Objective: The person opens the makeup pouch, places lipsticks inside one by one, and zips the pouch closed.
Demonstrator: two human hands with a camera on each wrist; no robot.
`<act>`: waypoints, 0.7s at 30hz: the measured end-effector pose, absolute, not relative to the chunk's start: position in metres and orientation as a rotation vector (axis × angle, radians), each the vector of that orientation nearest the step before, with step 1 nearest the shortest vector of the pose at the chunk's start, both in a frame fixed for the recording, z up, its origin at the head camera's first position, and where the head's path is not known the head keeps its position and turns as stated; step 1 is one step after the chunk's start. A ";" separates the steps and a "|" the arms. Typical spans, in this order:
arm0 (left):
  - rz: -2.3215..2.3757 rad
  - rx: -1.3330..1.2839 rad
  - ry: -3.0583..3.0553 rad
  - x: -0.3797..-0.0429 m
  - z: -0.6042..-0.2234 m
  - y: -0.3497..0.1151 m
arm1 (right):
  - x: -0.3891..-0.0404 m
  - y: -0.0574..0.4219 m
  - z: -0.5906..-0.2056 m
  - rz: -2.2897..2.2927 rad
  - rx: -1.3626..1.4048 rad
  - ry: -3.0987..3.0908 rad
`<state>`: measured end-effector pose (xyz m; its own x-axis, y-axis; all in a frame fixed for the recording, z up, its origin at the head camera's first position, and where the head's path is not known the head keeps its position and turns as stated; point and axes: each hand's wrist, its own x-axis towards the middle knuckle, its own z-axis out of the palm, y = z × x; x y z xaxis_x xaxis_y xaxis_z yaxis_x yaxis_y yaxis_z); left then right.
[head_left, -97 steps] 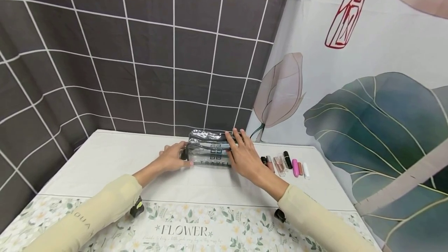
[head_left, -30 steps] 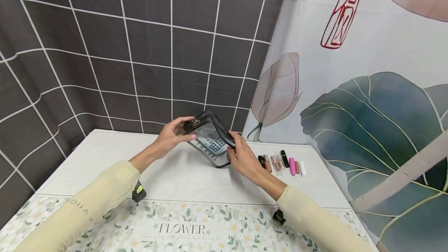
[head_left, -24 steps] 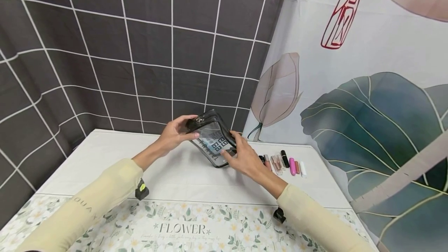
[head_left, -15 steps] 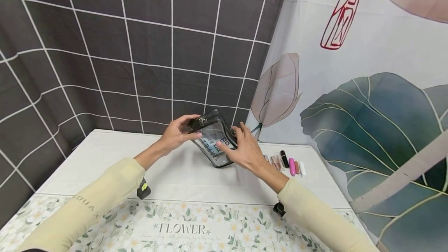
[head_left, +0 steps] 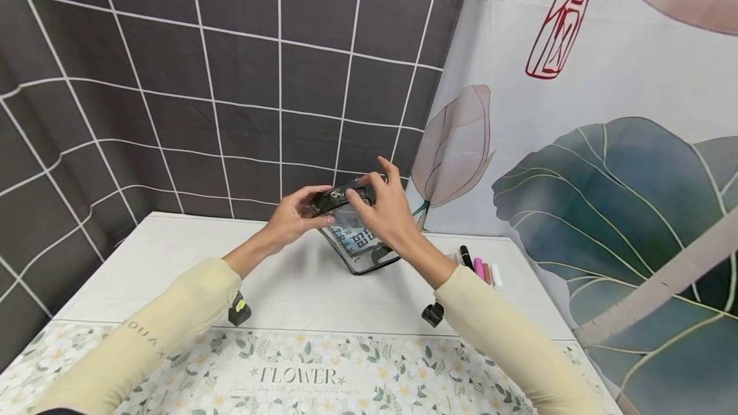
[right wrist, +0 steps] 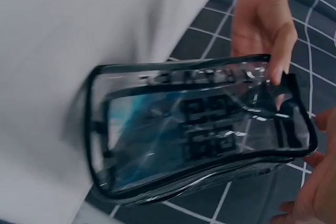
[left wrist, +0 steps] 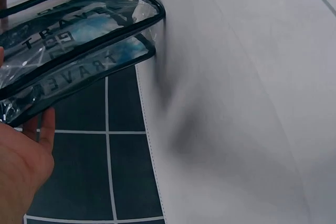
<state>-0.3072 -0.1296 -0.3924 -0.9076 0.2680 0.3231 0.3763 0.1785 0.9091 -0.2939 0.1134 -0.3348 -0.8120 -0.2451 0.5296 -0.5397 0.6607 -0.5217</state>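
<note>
A clear zip pouch [head_left: 352, 242] with black trim and TRAVEL lettering is held tilted above the white table, its lower end close to the tabletop. A bluish patch shows through its plastic. My left hand [head_left: 290, 219] grips the raised end, thumb in front and fingers behind; the left wrist view shows the fingers [left wrist: 46, 129] beneath that end. My right hand [head_left: 383, 207] is at the raised end too, thumb and index finger apart beside the zipper pull [head_left: 337, 195], another finger sticking up. In the right wrist view its fingertips [right wrist: 314, 158] come right up to the pouch's corner.
To the right lie several cosmetic tubes: black [head_left: 466, 256], bright pink [head_left: 478, 268], brownish [head_left: 487, 273] and white [head_left: 496, 277]. My right forearm partly covers the group. A dark gridded curtain [head_left: 242, 114] hangs behind the table [head_left: 202, 248]; a floral mat [head_left: 300, 383] lies in front.
The pouch went from resting on the table to being lifted and tilted by its left end. My right hand left its right side and moved up and left to the zipper end.
</note>
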 end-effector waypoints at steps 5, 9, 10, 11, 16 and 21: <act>-1.865 -0.646 -2.342 -0.307 -0.393 -0.128 | -0.300 0.100 -0.326 0.928 0.622 -2.460; -1.873 -0.649 -2.348 -0.307 -0.392 -0.128 | -0.302 0.091 -0.322 0.866 0.640 -2.500; -1.873 -0.650 -2.349 -0.307 -0.392 -0.128 | -0.302 0.089 -0.321 0.848 0.644 -2.510; -1.871 -0.652 -2.351 -0.307 -0.392 -0.128 | -0.303 0.086 -0.319 0.829 0.645 -2.520; -1.851 -0.655 -2.355 -0.308 -0.389 -0.127 | -0.303 0.077 -0.312 0.747 0.610 -2.583; -1.837 -0.660 -2.362 -0.310 -0.389 -0.127 | -0.303 0.071 -0.306 0.668 0.552 -2.643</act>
